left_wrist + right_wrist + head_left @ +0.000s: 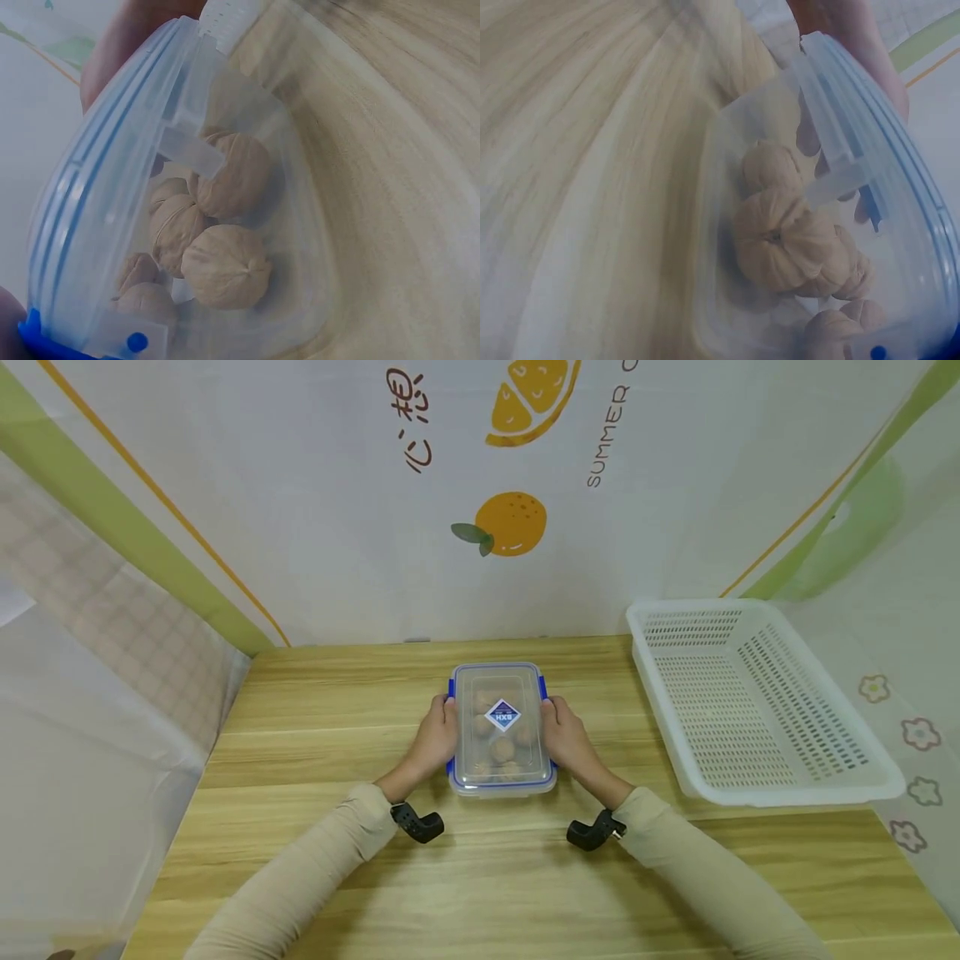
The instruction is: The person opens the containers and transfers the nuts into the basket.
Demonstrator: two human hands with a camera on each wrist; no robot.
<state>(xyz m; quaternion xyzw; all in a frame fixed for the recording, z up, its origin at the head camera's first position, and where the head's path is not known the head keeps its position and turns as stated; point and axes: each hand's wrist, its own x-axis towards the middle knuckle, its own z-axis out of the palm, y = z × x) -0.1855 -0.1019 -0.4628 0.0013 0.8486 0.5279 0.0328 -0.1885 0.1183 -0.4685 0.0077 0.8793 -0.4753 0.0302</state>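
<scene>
A clear plastic food container point(468, 764) with a lid edged in blue is at the middle of the table. Its lid point(517, 675) is on and carries a diamond-shaped blue and white label point(503, 716). Inside are several walnuts point(226, 267), seen through the side walls in both wrist views. My left hand point(432, 742) grips the container's left side, thumb along the edge by the blue clips. On the opposite side my right hand point(570, 742) grips it likewise; its fingers point(807, 135) show through the wall. Whether the base touches the table cannot be made out.
To the right stands a white perforated plastic basket point(675, 743) on the wooden table point(330, 693). A white curtain printed with oranges point(512, 524) hangs behind the table, and pale cloth hangs at both sides. Each wrist wears a black camera mount point(417, 823).
</scene>
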